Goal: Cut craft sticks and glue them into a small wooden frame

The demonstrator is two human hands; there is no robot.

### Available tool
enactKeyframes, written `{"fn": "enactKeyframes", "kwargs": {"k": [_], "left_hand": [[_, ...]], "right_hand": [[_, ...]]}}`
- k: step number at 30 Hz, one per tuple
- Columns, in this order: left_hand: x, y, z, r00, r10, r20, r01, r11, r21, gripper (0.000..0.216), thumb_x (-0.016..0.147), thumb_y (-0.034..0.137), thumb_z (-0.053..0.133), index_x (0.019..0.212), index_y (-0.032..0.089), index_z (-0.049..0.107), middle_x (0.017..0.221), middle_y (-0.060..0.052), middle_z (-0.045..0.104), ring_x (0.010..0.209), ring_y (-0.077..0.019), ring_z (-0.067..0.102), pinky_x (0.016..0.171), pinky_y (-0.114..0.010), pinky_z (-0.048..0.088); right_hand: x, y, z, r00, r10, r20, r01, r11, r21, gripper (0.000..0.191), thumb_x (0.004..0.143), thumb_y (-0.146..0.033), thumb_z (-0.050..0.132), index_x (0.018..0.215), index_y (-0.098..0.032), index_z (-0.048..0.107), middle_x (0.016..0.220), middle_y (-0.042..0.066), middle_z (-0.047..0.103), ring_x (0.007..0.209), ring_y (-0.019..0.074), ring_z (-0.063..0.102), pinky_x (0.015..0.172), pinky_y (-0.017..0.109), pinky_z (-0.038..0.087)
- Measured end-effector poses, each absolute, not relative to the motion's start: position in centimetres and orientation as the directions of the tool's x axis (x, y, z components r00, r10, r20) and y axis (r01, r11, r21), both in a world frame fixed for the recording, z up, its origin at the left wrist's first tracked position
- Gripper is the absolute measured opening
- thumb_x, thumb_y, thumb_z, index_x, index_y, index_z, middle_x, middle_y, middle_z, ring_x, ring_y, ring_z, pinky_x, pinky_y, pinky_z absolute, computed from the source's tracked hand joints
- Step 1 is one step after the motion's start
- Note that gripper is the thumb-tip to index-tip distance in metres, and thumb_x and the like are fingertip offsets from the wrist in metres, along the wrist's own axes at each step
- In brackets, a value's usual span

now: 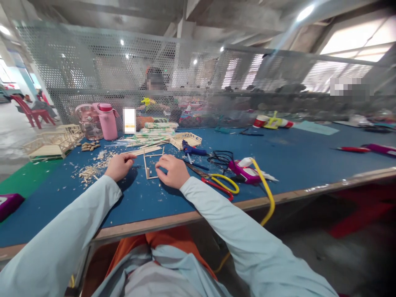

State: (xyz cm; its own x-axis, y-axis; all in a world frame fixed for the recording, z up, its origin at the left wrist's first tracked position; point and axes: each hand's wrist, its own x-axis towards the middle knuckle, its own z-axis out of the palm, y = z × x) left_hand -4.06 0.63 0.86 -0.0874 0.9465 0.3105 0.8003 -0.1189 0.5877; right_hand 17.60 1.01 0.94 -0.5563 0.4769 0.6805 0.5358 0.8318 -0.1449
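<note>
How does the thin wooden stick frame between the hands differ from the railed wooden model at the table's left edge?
The stick frame is small, a few sticks; the railed model is larger, many-slatted. The frame lies between left hand and right hand; the model sits apart. Both are pale wood.

No text, number, brand or sign could be read anywhere in the view. The white card [129, 120] standing just beside the pink bottle [107, 121] was blurred over; only an orange band showed across it. A patch [349, 86] high on the far right, behind the mesh screen [93, 70], was likewise blurred. Any markings on the pink bottle and on the glue gun [244, 171] were too small to make out.
</note>
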Motion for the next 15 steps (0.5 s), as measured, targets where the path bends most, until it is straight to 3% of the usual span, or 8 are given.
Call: {"fn": "enactKeyframes", "kwargs": {"k": [4,8,15], "left_hand": [[-4.0,0.6,0.9,-0.064,0.945,0.320,0.771,-0.157,0.617,0.041,0.067,0.022,0.045,0.102,0.013,0.065,0.087,-0.007,0.070,0.077,-0.0180,0.063,0.075,-0.026,0.046],[-3.8,0.5,1.0,-0.077,0.948,0.308,0.722,-0.160,0.673,0.040,0.068,0.025,0.048,0.102,0.012,0.064,0.087,-0.008,0.070,0.077,-0.0184,0.063,0.074,-0.028,0.047],[-3.6,0.9,0.6,-0.057,0.949,0.310,0.600,-0.216,0.770,0.033,0.070,0.024,0.043,0.090,0.014,0.067,0.078,-0.007,0.070,0.069,-0.0162,0.064,0.069,-0.027,0.050]], "right_hand": [[18.2,2.0,1.1,-0.502,0.494,0.710,0.608,0.786,-0.117,0.012,0.073,-0.020,0.051,0.070,-0.017,0.062,0.078,0.006,0.059,0.077,0.0176,0.049,0.072,0.030,0.035],[18.4,2.5,1.1,-0.466,0.527,0.710,0.624,0.765,-0.159,0.015,0.077,-0.022,0.049,0.072,-0.016,0.062,0.076,0.006,0.059,0.076,0.0167,0.049,0.072,0.030,0.033],[18.0,1.7,0.9,-0.747,0.462,0.479,0.542,0.840,0.035,0.015,0.071,-0.032,0.060,0.076,-0.020,0.068,0.082,0.005,0.061,0.081,0.0185,0.047,0.074,0.036,0.026]]}}
